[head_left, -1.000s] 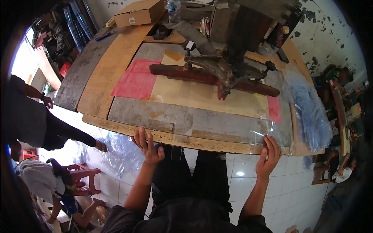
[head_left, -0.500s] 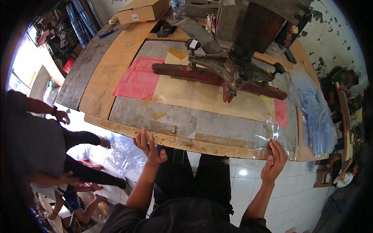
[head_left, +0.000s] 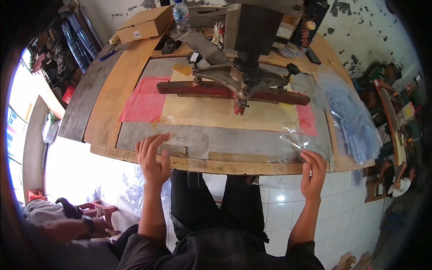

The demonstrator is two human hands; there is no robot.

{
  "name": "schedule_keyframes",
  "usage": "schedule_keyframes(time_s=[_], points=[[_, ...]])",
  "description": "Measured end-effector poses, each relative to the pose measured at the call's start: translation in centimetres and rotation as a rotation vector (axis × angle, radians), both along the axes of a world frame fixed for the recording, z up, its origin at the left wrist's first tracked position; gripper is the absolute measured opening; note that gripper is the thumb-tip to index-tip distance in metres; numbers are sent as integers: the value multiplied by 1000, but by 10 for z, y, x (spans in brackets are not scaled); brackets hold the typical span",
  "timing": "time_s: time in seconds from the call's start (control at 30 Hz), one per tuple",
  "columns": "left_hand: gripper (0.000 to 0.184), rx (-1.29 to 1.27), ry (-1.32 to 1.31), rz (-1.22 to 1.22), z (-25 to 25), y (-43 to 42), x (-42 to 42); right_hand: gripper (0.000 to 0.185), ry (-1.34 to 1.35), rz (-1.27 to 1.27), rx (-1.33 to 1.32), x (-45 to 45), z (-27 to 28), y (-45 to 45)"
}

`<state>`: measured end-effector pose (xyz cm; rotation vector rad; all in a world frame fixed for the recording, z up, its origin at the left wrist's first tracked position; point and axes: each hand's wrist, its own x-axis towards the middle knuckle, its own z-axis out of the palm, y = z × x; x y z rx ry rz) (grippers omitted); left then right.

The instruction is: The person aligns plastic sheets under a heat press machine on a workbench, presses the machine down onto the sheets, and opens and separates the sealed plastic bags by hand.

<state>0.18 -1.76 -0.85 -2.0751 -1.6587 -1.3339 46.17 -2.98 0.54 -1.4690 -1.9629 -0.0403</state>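
My left hand (head_left: 153,159) is raised over the front wooden edge (head_left: 225,167) of the worktable, fingers apart and slightly curled, holding nothing. Near the right end of that edge is my right hand (head_left: 313,175), its fingertips at a clear plastic sheet (head_left: 294,140) that is hard to make out; whether it grips the sheet is unclear. Beyond my hands, a press arm with a long red bar (head_left: 198,88) stands over a cream sheet (head_left: 180,112) with a pink piece (head_left: 141,101) at its left and another pink piece (head_left: 307,120) at its right.
Clear plastic sleeves (head_left: 348,119) lie in a pile on the right. A cardboard box (head_left: 146,23), a water bottle (head_left: 181,15) and a phone (head_left: 312,56) are at the back. A person's arm (head_left: 74,228) is at the lower left; other people sit at the far right.
My left hand has lifted off the table edge and moved left and up. My right hand stays near the right edge. The standing person at left has moved down towards the lower left.
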Motion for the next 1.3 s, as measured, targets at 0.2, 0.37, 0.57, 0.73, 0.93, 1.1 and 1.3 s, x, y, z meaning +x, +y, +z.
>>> schedule_keyframes(time_s=[0.2,0.37,0.57,0.73,0.93,1.1,1.3], points=[[34,-216,9,-284,36,58,16,29,43,38,-66,-10,35,52],[34,-324,168,-328,25,72,19,34,43,80,-179,-24,27,102],[37,-402,119,-336,20,68,20,37,47,10,-289,-30,8,134],[35,-373,95,-331,16,70,20,37,0,-143,-359,-33,8,150],[34,-363,65,-315,9,67,17,31,433,60,-567,-20,37,122],[37,-373,-20,-305,21,58,21,18,548,236,-495,-13,55,70],[43,-468,-202,-379,13,47,39,17,802,384,-449,6,44,36]])
